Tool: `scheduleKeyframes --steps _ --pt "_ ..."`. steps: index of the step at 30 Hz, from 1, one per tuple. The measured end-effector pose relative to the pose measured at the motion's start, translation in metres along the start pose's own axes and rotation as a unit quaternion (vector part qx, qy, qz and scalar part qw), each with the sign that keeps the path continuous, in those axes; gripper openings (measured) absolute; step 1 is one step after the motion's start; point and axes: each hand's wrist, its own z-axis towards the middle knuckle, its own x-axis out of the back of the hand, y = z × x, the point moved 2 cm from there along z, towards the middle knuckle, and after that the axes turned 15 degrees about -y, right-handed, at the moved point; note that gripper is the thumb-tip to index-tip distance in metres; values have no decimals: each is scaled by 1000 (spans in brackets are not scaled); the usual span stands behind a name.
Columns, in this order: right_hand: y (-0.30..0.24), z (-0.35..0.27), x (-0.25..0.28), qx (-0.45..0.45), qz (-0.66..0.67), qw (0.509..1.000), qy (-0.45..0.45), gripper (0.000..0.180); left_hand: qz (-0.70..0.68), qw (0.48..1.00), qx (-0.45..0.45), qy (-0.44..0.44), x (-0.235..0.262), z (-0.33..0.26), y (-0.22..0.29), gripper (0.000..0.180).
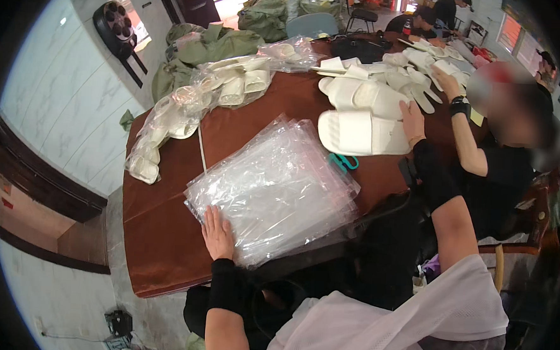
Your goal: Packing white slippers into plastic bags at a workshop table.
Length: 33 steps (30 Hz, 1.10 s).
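Observation:
My left hand [218, 233] lies flat with its fingers stretched out on the near left corner of a stack of clear plastic bags [279, 194]. With my right hand [414, 123] I grip the right end of a white slide slipper [350, 132], part of which is hidden behind the fingers. Right behind it rests another white slipper [360, 95], partly overlapped. A teal plastic hanger [344, 162] pokes out between the bag stack and the front slipper. Black sleeves cover both my wrists.
Bagged white slippers [231, 87] line the far left of the brown table [163, 232]. More loose slippers [418, 81] pile up at the back right, where a co-worker's hand [448, 81] reaches in. Green sacks [263, 15] and a chair [311, 25] stand beyond the table.

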Motion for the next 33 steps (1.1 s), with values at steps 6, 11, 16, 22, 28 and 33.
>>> scheduleKeyframes --steps 6,11,16,22,28,33 --pt "-84 -24 -56 229 -11 970 83 37 9 1000 5 -8 0 -7 -8 55" --pt "-119 -96 -145 43 90 978 -183 37 36 999 -11 -12 -2 0 -1 54" --pt "-68 -114 -177 -17 58 961 -269 41 17 1000 -19 3 -9 5 7 52" --pt "-73 -106 -176 33 243 902 -356 37 41 999 -19 22 2 1 -8 47" --pt "-81 -102 -153 -69 226 835 -497 37 34 999 -31 15 -7 6 -5 50" --pt "-78 -108 -178 95 271 830 -478 63 31 1000 -2 2 -5 2 -5 51"
